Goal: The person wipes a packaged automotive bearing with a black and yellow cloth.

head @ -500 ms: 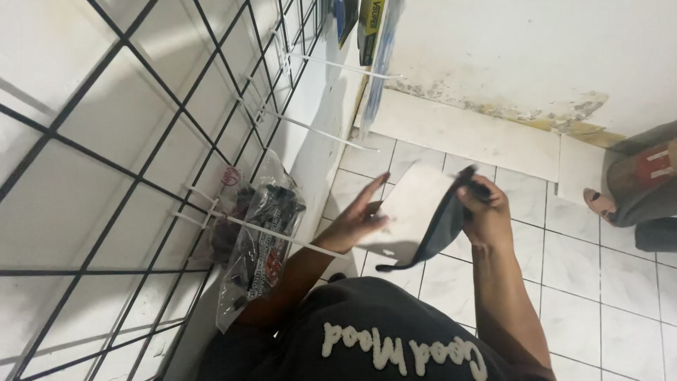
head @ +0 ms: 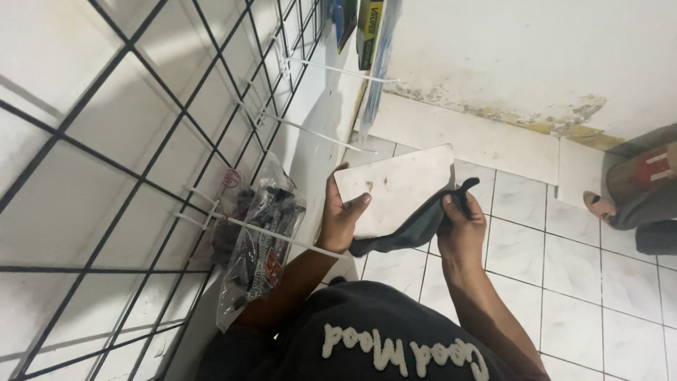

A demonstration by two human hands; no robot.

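Note:
My left hand [head: 341,215] grips the left edge of a flat white board [head: 398,183] with a few dirty specks, thumb lying over its face. My right hand [head: 460,229] is closed on a dark grey cloth [head: 409,227] that rests against the board's lower right edge and hangs below it. Both hands are held over the white tiled floor, in front of my dark shirt.
A black wire grid [head: 127,141] with white hooks [head: 310,130] covers the white wall at left. Clear plastic packets [head: 257,243] hang from a lower hook, and more packets [head: 367,25] hang at the top. Another person's foot and trouser leg [head: 635,190] stand at the right on the tiled floor [head: 564,282].
The board has tilted flatter, showing more of its white face. My right hand with the cloth has slid down to the board's lower right edge.

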